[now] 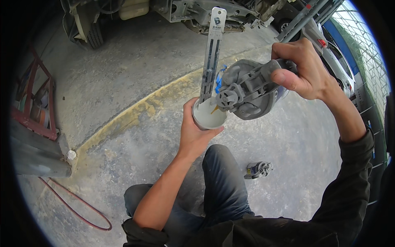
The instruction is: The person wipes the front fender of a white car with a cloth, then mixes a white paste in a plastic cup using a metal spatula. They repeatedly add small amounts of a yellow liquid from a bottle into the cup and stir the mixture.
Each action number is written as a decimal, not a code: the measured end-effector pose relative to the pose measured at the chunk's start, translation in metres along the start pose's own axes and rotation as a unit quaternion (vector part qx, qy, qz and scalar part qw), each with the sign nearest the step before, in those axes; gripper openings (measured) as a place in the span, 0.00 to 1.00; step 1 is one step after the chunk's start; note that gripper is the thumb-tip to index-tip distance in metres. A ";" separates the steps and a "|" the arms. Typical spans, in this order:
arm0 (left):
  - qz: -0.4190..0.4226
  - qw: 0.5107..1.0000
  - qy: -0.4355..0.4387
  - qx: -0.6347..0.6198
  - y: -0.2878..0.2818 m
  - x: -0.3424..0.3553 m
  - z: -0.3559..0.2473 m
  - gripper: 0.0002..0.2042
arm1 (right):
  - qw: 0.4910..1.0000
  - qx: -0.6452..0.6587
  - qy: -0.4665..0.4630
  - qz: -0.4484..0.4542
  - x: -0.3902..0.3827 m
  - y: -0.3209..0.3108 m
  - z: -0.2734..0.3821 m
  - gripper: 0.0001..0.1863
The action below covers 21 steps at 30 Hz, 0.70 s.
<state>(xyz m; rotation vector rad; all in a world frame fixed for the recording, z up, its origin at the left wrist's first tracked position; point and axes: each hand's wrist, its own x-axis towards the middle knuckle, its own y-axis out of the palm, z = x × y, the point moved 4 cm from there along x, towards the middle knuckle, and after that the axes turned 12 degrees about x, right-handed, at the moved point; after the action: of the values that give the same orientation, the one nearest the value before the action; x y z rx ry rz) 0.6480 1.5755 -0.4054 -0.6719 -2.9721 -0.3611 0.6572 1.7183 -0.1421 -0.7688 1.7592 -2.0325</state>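
My left hand (193, 136) is closed around a cup (210, 124) of pale grey liquid, held above my bent knees. A long, slotted metal stick (214, 29) stands upright in the cup. My right hand (302, 76) grips the handle of a tipped, grey-coated can lid with a pour spout (258, 92); the rest of that can is mostly hidden. A thin amber stream (214, 109) runs from the spout into the cup. Behind the cup and lid, a bit of blue material (220, 77) shows on the floor.
A second can (258, 169) stands on the dusty floor right of my knee. A red hose (84, 210) loops at lower left, near a grey post (41, 156) and red rack (51, 131). Vehicle undersides (181, 12) are at the top, a white car (341, 70) at right.
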 end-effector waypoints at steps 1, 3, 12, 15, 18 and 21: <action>-0.003 1.000 0.002 0.002 0.000 0.000 0.001 0.43 | 1.000 -0.001 -0.004 -0.001 0.000 0.001 0.000 0.40; -0.008 1.000 0.006 0.008 0.001 0.000 0.004 0.43 | 1.000 -0.003 -0.013 -0.004 -0.001 0.001 -0.001 0.40; -0.005 1.000 -0.017 0.007 -0.001 0.001 0.007 0.43 | 0.996 0.046 0.062 -0.041 -0.017 0.000 -0.018 0.42; -0.008 0.998 -0.029 0.052 -0.005 0.002 0.013 0.44 | 0.977 0.127 0.164 -0.059 -0.036 0.004 -0.038 0.41; 0.010 0.997 -0.052 0.059 -0.005 0.002 0.020 0.44 | 0.913 0.258 0.281 -0.144 -0.067 0.019 -0.049 0.40; 0.025 0.993 -0.067 0.094 0.001 0.002 0.024 0.45 | 0.926 0.241 0.265 -0.117 -0.076 0.019 -0.052 0.36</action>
<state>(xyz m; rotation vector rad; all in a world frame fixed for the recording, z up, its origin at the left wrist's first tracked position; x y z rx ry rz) 0.6461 1.5836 -0.4284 -0.7765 -3.0548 -0.0328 0.6849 1.8005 -0.1780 -0.2933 1.3255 -2.8843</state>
